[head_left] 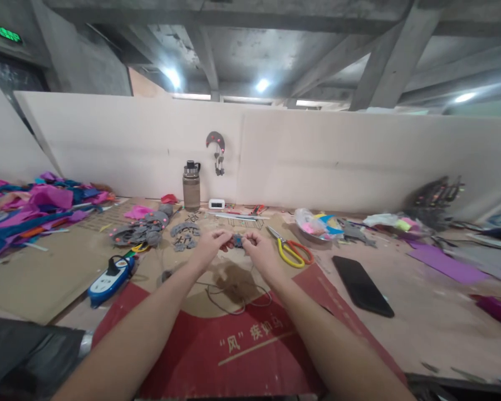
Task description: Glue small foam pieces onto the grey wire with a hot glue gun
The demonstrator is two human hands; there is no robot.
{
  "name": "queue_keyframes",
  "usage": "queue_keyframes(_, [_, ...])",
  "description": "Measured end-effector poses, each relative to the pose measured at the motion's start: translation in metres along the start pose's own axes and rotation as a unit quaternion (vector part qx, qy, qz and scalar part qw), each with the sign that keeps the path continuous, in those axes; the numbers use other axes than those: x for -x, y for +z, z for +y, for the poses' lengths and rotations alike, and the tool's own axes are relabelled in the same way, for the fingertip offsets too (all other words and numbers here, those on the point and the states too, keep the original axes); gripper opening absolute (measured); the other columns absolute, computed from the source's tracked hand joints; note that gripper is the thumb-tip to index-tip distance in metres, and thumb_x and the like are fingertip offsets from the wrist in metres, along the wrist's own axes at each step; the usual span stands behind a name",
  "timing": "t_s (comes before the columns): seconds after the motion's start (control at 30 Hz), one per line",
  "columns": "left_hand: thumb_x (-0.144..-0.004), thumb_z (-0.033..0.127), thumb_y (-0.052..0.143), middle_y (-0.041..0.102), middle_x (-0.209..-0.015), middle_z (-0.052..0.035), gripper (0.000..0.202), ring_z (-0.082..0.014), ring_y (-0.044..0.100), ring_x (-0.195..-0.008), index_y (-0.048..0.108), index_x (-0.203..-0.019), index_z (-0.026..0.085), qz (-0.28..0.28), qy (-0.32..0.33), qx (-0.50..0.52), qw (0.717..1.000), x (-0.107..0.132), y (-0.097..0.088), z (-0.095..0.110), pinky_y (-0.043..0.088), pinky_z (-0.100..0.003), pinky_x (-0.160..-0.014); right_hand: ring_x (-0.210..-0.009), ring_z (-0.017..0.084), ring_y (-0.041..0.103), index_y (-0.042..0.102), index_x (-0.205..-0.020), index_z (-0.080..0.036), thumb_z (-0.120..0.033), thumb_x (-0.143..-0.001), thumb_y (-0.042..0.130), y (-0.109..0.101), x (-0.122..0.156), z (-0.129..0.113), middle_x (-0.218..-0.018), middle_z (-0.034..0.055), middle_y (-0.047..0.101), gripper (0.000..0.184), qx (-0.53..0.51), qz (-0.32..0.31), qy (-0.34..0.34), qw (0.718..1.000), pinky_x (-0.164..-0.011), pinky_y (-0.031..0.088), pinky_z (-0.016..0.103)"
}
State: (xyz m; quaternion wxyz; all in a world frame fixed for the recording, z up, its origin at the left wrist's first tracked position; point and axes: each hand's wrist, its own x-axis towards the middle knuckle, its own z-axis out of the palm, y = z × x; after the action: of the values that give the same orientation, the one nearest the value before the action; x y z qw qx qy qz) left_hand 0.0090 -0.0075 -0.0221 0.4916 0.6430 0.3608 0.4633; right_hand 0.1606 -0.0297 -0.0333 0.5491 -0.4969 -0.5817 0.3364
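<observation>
My left hand (215,244) and my right hand (258,248) meet over the middle of the table, fingers pinched. Between them is a small grey-blue piece (237,241) that looks like felt; its exact shape is mostly covered by my fingertips. A thin grey cord (227,310) lies in loops on the cardboard below and runs up towards my right hand. Left of my hands lie cut grey felt pieces (185,236). On the right rest scissors (294,255) with one yellow and one orange handle.
A blue-white power strip (111,281) and grey felt pieces with pink dots (144,228) lie left. A water bottle (191,188) and small clock (216,204) stand behind. A phone (361,285) and filled bowl (315,231) are right. Red cardboard (183,356) lies in front.
</observation>
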Motion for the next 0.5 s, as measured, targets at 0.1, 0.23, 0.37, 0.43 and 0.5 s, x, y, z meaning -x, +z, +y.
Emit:
queue_keyframes(0.1, [-0.071, 0.034, 0.059, 0.063, -0.063, -0.0027, 0.026, -0.0115, 0.054, -0.058, 0.067, -0.084, 0.013, -0.012, -0.015, -0.040, 0.999, 0.0022, 0.0027, 0.0025, 0.041, -0.023, -0.056, -0.049, 0.009, 0.035, 0.052, -0.068, -0.018, -0.033, -0.070, 0.052, -0.0021, 0.0003, -0.0002, -0.053, -0.0059, 0.041, 0.015, 0.016, 0.004, -0.006, 1.000, -0.049, 0.028, 0.022])
queue_keyframes(0.23, [-0.068, 0.030, 0.061, 0.062, -0.066, -0.0023, 0.022, -0.0112, 0.053, -0.059, 0.066, -0.082, 0.013, -0.017, -0.006, -0.065, 0.998, 0.0035, 0.0064, 0.0035, 0.042, -0.022, -0.054, -0.049, 0.009, 0.035, 0.052, -0.067, -0.018, -0.032, -0.070, 0.053, -0.0029, 0.0047, -0.0034, -0.052, -0.0059, 0.042, 0.014, 0.070, 0.012, -0.034, 0.997, -0.048, 0.027, 0.022])
queue_keyframes(0.37, [-0.068, 0.028, 0.059, 0.057, -0.061, 0.0000, 0.017, -0.0093, 0.049, -0.053, 0.062, -0.076, 0.014, -0.009, 0.003, -0.081, 0.997, 0.0043, 0.0086, 0.0027, 0.040, -0.021, -0.050, -0.050, 0.009, 0.034, 0.054, -0.067, -0.019, -0.032, -0.072, 0.053, -0.0017, 0.0089, -0.0048, -0.052, -0.0061, 0.041, 0.015, 0.114, 0.009, -0.067, 0.991, -0.048, 0.025, 0.022])
queue_keyframes(0.43, [-0.069, 0.028, 0.057, 0.056, -0.059, 0.0004, 0.015, -0.0093, 0.049, -0.052, 0.060, -0.073, 0.014, 0.000, 0.002, -0.089, 0.996, 0.0052, 0.0095, 0.0032, 0.041, -0.021, -0.050, -0.049, 0.009, 0.033, 0.054, -0.067, -0.019, -0.032, -0.072, 0.053, -0.0016, 0.0091, -0.0040, -0.052, -0.0062, 0.041, 0.015, 0.123, 0.007, -0.067, 0.990, -0.048, 0.025, 0.022])
queue_keyframes(0.5, [-0.069, 0.029, 0.057, 0.058, -0.061, -0.0005, 0.015, -0.0103, 0.052, -0.055, 0.061, -0.074, 0.015, 0.004, 0.011, -0.107, 0.994, 0.0060, 0.0100, 0.0040, 0.041, -0.021, -0.052, -0.049, 0.009, 0.034, 0.053, -0.067, -0.019, -0.032, -0.072, 0.053, -0.0024, 0.0080, -0.0024, -0.052, -0.0059, 0.042, 0.014, 0.125, 0.006, -0.062, 0.990, -0.048, 0.025, 0.023])
